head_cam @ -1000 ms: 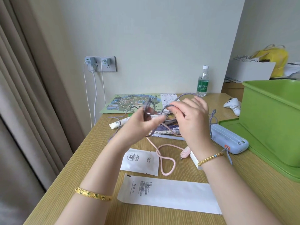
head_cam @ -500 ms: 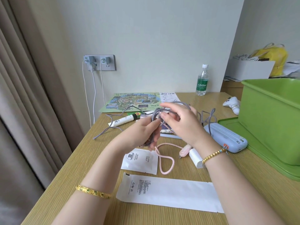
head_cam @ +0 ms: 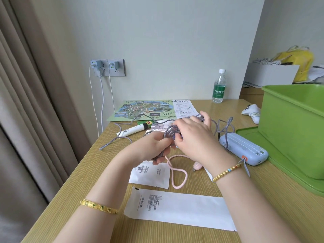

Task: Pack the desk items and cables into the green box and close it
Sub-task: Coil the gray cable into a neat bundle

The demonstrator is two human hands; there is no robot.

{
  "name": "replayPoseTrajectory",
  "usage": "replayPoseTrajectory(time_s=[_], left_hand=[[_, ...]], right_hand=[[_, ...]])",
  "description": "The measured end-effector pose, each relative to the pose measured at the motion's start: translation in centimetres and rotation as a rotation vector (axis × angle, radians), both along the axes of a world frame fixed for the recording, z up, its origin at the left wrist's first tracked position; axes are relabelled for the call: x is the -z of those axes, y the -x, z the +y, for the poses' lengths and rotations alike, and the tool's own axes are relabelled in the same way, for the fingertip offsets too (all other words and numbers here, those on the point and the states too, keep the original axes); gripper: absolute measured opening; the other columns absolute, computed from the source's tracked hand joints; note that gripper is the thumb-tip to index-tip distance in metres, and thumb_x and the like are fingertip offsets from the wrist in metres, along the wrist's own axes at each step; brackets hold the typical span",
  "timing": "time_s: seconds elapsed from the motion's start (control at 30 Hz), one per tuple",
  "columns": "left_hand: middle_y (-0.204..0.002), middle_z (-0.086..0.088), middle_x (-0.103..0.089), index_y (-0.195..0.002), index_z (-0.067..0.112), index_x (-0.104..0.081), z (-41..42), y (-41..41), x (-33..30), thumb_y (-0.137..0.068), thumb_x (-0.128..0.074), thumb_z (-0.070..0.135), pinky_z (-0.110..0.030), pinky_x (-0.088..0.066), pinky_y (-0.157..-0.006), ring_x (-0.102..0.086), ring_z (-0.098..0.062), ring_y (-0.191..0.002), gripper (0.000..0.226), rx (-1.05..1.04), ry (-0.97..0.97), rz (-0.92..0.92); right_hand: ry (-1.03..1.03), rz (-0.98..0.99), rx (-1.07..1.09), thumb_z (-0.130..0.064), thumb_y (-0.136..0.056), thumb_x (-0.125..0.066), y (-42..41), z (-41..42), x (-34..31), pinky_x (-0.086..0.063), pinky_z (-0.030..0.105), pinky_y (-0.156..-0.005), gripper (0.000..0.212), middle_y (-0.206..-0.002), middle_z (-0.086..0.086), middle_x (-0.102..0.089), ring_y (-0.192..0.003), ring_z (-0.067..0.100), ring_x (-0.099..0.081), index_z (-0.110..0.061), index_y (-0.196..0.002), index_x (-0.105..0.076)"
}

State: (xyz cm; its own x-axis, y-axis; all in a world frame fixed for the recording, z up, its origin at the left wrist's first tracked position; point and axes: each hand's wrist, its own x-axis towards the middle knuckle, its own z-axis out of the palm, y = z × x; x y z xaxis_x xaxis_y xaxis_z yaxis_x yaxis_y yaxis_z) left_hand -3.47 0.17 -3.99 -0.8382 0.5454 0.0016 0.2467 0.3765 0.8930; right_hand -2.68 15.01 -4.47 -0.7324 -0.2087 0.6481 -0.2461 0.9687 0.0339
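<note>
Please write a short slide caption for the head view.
Both hands coil a grey cable beside the green box.

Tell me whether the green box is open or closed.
Open. The green box shows a bare rim with no cover, and it stands on its lid, flat on the desk.

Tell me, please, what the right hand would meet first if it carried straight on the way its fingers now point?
Probably the coiled grey cable it is already gripping, then the left hand holding that coil. The right hand points left across the desk; beyond these, depth is unclear.
</note>
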Motion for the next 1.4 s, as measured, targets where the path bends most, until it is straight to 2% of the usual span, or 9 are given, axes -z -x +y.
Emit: replayPoseTrajectory(time_s=[0.13, 0.33, 0.57, 0.67, 0.73, 0.8, 1.0, 1.2, 1.4], left_hand=[[-0.053, 0.001, -0.047, -0.074, 0.012, -0.054, 0.2, 0.3, 0.1, -0.097, -0.038, 0.016, -0.020, -0.043, -0.043, -0.051, -0.012, -0.040, 0.029, -0.055, 0.030, 0.026], [-0.042, 0.003, -0.051, -0.075, 0.016, -0.047, 0.3, 0.6, 0.4, -0.099, -0.033, 0.034, -0.018, -0.039, -0.046, -0.044, -0.012, -0.038, 0.033, -0.086, 0.064, 0.245], [-0.048, 0.006, -0.047, -0.065, 0.015, -0.043, -0.9, 1.4, -0.4, -0.100, -0.032, 0.034, -0.020, -0.043, -0.045, -0.051, -0.012, -0.047, 0.041, -0.161, -0.524, -0.005], [-0.060, 0.003, -0.060, -0.064, 0.013, -0.043, -0.4, 1.5, -0.6, -0.100, -0.033, 0.031, -0.023, -0.056, -0.054, -0.063, -0.008, -0.062, 0.043, -0.221, -0.829, -0.124], [-0.072, 0.001, -0.071, -0.064, 0.011, -0.046, 0.0, 1.5, -0.6, -0.101, -0.033, 0.031, -0.027, -0.059, -0.068, -0.069, -0.010, -0.075, 0.044, -0.272, -1.019, -0.197], [-0.085, -0.004, -0.075, -0.064, 0.013, -0.045, 0.1, 1.4, -0.6, -0.101, -0.029, 0.033, -0.029, -0.058, -0.076, -0.072, -0.016, -0.086, 0.045, -0.279, -1.128, -0.244], [-0.049, 0.001, -0.058, -0.089, 0.013, -0.055, 0.1, 1.7, -1.1, -0.102, -0.026, 0.035, -0.029, -0.059, -0.061, -0.061, -0.016, -0.047, 0.039, -0.387, -1.213, -0.241], [-0.058, 0.001, -0.043, -0.086, 0.007, -0.055, 0.0, 1.9, -1.4, -0.102, -0.030, 0.028, -0.022, -0.056, -0.058, -0.048, -0.007, -0.046, 0.036, -0.384, -1.255, -0.180], [-0.063, -0.004, -0.049, -0.077, 0.010, -0.040, -0.2, 1.8, -1.5, -0.102, -0.028, 0.024, -0.025, -0.052, -0.053, -0.059, -0.015, -0.049, 0.032, -0.370, -1.344, -0.061]], right_hand=[[-0.023, 0.097, -0.003, -0.008, -0.073, -0.061, 0.0, 0.1, -0.1, -0.033, 0.048, -0.100, 0.011, -0.059, 0.002, -0.061, -0.064, 0.026, -0.060, -0.010, -0.063, -0.056], [0.302, -0.125, -0.150, -0.034, -0.093, -0.047, -0.1, 1.0, -1.0, -0.015, 0.026, -0.101, 0.022, -0.069, -0.008, -0.064, -0.083, 0.005, -0.054, -0.020, -0.099, -0.064], [0.457, 0.214, -0.094, -0.037, -0.082, -0.064, -0.2, 2.0, -2.1, 0.000, 0.033, -0.112, 0.026, -0.062, -0.019, -0.046, -0.073, 0.009, -0.046, -0.017, -0.066, -0.060], [0.538, 0.063, -0.209, -0.037, -0.088, -0.056, -0.3, 1.7, -1.6, -0.012, 0.021, -0.112, 0.031, -0.054, -0.010, -0.047, -0.054, 0.011, -0.044, -0.015, -0.066, -0.054], [0.622, -0.125, -0.322, -0.035, -0.091, -0.052, -0.4, 1.1, -1.2, -0.041, 0.016, -0.074, 0.031, -0.046, -0.006, -0.044, -0.045, 0.011, -0.040, -0.013, -0.070, -0.056], [0.599, -0.250, -0.365, -0.033, -0.094, -0.048, -0.5, 0.2, -0.9, -0.035, 0.026, -0.053, 0.028, -0.048, -0.006, -0.045, -0.047, 0.007, -0.042, -0.017, -0.074, -0.059], [0.384, -0.438, -0.370, -0.032, -0.096, -0.042, -0.1, -1.0, 0.6, -0.024, 0.022, -0.084, 0.034, -0.070, -0.004, -0.058, -0.076, 0.015, -0.048, -0.011, -0.077, -0.058], [0.297, -0.152, -0.171, -0.014, -0.094, -0.047, 1.1, -0.5, 1.6, -0.033, 0.027, -0.087, 0.016, -0.102, 0.003, -0.061, -0.100, 0.019, -0.049, -0.009, -0.099, -0.061], [0.633, 0.063, -0.088, -0.015, -0.095, -0.045, 1.1, 0.3, 1.3, -0.027, 0.024, -0.061, 0.011, -0.086, 0.004, -0.058, -0.079, 0.021, -0.053, -0.008, -0.092, -0.054]])
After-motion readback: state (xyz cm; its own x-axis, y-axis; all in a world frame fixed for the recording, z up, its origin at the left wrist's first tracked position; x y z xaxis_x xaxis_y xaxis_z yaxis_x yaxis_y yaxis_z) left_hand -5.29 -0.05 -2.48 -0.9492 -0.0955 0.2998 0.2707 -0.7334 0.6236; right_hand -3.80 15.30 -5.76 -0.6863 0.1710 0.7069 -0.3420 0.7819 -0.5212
